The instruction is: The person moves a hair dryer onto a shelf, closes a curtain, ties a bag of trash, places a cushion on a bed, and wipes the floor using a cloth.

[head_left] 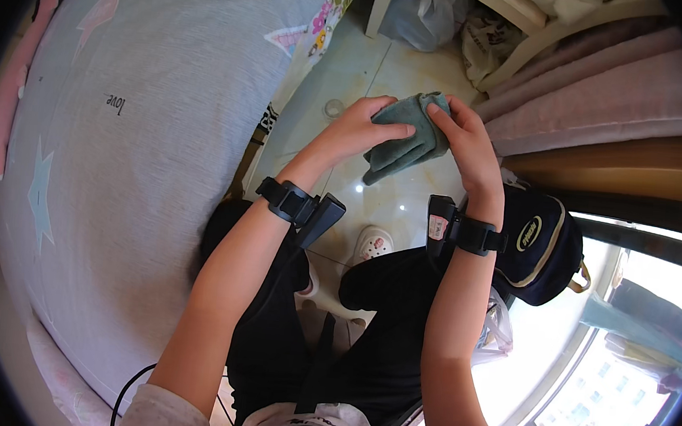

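Tiled floor [352, 69] right of bed [169, 141]; folded green cloth [412, 144] above floor, left hand [365, 126] pinching side nearer bed, right hand [472, 140] pinching side farther, likely to hold folds together

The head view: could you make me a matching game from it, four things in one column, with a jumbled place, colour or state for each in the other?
1. cloth
2. backpack
3. bed cover
4. clog

A. dark, with pale trim
B. on the tiled floor
C. folded, held by the left hand and right hand
D. pale grey-blue, with star shapes

Pairs: 1-C, 2-A, 3-D, 4-B
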The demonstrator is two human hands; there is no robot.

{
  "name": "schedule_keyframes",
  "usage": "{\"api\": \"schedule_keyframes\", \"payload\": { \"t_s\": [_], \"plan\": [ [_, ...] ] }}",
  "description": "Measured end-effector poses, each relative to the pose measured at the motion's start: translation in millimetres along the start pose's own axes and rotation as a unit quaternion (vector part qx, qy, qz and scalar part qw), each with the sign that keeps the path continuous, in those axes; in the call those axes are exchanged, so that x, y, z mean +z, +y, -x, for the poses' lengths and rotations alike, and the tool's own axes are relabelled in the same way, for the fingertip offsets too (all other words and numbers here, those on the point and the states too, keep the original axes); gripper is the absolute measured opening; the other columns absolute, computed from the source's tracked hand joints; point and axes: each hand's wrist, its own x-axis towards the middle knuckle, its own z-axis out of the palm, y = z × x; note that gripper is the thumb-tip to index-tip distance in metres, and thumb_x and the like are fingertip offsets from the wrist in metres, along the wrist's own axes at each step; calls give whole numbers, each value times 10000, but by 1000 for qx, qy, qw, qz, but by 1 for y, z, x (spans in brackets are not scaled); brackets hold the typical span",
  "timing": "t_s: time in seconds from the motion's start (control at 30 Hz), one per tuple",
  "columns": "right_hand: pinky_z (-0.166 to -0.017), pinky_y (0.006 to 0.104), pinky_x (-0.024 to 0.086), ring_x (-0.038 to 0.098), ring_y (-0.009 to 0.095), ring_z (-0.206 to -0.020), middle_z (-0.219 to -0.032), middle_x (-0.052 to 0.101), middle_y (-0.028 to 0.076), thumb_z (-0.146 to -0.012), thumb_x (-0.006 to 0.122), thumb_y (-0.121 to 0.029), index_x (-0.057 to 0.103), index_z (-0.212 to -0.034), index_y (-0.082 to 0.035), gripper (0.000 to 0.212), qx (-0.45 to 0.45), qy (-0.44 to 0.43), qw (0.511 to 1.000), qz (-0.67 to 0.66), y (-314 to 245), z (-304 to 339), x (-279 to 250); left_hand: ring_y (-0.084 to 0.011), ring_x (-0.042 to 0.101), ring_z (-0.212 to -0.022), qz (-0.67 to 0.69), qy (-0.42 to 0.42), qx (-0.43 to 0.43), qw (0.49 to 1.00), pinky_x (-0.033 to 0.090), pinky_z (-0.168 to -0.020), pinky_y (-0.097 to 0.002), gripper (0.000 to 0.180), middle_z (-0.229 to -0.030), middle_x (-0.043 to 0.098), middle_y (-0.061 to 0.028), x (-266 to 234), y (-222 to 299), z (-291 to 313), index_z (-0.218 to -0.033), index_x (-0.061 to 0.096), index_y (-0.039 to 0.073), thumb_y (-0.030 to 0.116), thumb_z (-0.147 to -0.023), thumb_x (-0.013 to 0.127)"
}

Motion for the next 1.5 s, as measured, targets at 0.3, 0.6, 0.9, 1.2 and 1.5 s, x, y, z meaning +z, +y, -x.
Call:
{"api": "schedule_keyframes", "payload": {
  "t_s": [0.3, 0.6, 0.9, 1.2, 1.5],
  "plan": [
    [-594, 199, 347, 442, 85, -644, -737, 513, 16, -777, 484, -213, 502, -925, -27, 238, -11, 8, 998, 66, 11, -4, -1, -159, 488, -572, -156, 55, 89, 982, 379, -533, -270, 221, -661, 525, -102, -2, -1, -5, -778, 471, -8, 211, -756, 492],
    [-809, 279, 297, 400, 174, -984, -1050, 435, 70, -817, 331, -387, 385, -1093, -74, 420, 53, 50, 995, 64, 30, 0, 16, -319, 491, -637, -108, 225, 107, 962, 384, -594, -333, 258, -697, 512, -200, -2, 9, 5, -901, 425, -14, 223, -801, 405],
    [-888, 294, 254, 345, 194, -1063, -1172, 359, 84, -838, 276, -367, 303, -1175, -34, 474, 0, -19, 997, -79, 64, -1, 51, -385, 484, -699, -366, 305, 171, 862, 373, -554, -396, 216, -791, 514, -228, 28, 31, 15, -904, 393, -11, 182, -808, 383],
    [-717, 331, 434, 510, 185, -838, -962, 502, 70, -823, 312, -425, 436, -1024, -72, 425, 131, -73, 883, -444, 69, 15, 59, -114, 426, -882, -21, 172, 95, 980, 339, -741, -232, 333, -988, 483, -47, 31, 57, 30, -1030, 420, -7, 243, -810, 432],
    [-642, 277, 442, 508, 138, -775, -915, 516, 42, -801, 442, -263, 447, -1001, -66, 281, 125, -119, 875, -452, 78, 17, 64, -97, 402, -811, 11, 228, 114, 967, 332, -728, -220, 288, -910, 463, -27, 33, 61, 33, -1027, 412, 21, 230, -829, 390]
  ]
}}
